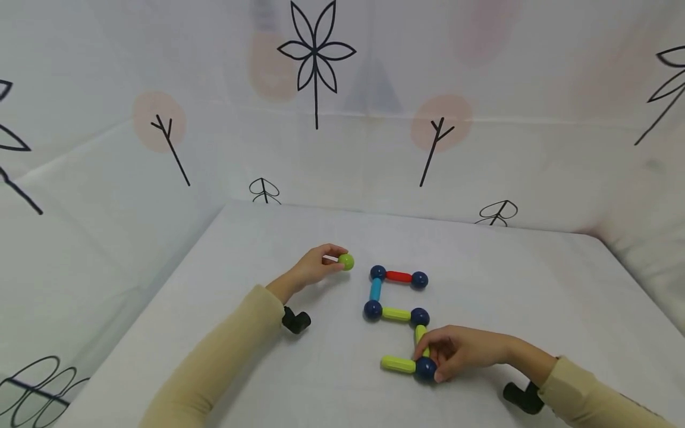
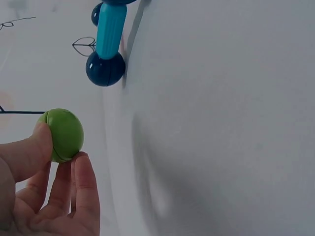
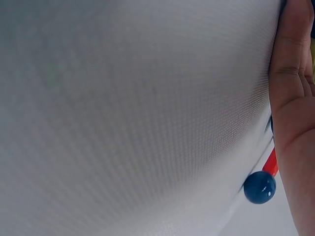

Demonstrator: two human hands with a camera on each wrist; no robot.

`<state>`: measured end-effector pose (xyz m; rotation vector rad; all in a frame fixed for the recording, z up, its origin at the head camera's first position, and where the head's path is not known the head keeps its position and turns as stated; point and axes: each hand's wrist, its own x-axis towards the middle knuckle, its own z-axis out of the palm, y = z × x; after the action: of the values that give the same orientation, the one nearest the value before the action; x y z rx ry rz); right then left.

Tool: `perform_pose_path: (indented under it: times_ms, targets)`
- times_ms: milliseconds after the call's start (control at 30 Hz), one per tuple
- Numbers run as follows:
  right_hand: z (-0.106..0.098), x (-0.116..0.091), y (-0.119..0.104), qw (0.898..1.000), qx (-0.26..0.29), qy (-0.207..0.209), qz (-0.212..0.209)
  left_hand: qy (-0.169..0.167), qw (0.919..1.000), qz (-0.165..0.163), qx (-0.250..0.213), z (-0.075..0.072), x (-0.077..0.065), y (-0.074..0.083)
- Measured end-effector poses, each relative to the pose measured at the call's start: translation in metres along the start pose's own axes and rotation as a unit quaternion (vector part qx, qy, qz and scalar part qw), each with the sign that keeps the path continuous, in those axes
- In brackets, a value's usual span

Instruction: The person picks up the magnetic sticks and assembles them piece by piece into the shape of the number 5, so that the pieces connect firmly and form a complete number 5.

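My left hand (image 1: 316, 266) pinches a lime green ball (image 1: 346, 261) between thumb and fingers; the left wrist view shows this ball (image 2: 64, 135) at the fingertips, over the table. To its right lies an S-like chain of dark blue balls and coloured rods. From the top, a red rod (image 1: 398, 276), a light blue rod (image 1: 376, 289) and a lime green rod (image 1: 396, 314) join the balls. With thumb and fingers my right hand (image 1: 462, 351) grips the chain's lowest dark blue ball (image 1: 425, 368), partly covering an upright green rod (image 1: 420, 334). Another green rod (image 1: 398, 364) sticks out leftward from that ball.
White cloth covers the table (image 1: 299, 380). A white curtain (image 1: 364, 160) with plant drawings hangs behind and at both sides. Black wrist devices (image 1: 296, 321) sit by both sleeves. In the right wrist view, the chain's far ball (image 3: 259, 187) shows beside the forearm.
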<state>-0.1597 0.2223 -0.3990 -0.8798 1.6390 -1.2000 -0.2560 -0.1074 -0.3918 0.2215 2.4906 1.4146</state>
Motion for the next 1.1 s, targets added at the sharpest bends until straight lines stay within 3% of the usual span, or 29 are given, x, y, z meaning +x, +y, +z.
perform_pose_path:
  times_ms: [200,467,800,967,1100]
  targets:
    - [0.0,-0.001,0.001,1.0,-0.009,0.006,0.0,-0.026,0.9996,0.013,0.004,0.007,-0.016,-0.001]
    - [0.001,-0.002,0.0,1.0,-0.017,0.006,-0.005,-0.091,0.9947,0.046,0.0,0.019,-0.039,-0.003]
    - [0.002,-0.003,0.001,1.0,-0.003,0.007,-0.003,-0.142,0.9884,0.055,0.0,0.031,-0.059,-0.003]
    - [0.003,-0.003,0.001,1.0,-0.007,0.01,0.002,-0.169,0.9841,0.056,-0.001,0.038,-0.067,-0.005]
    - [0.003,-0.003,0.0,1.0,-0.017,0.011,-0.001,-0.207,0.9762,0.064,0.007,0.042,-0.072,-0.005]
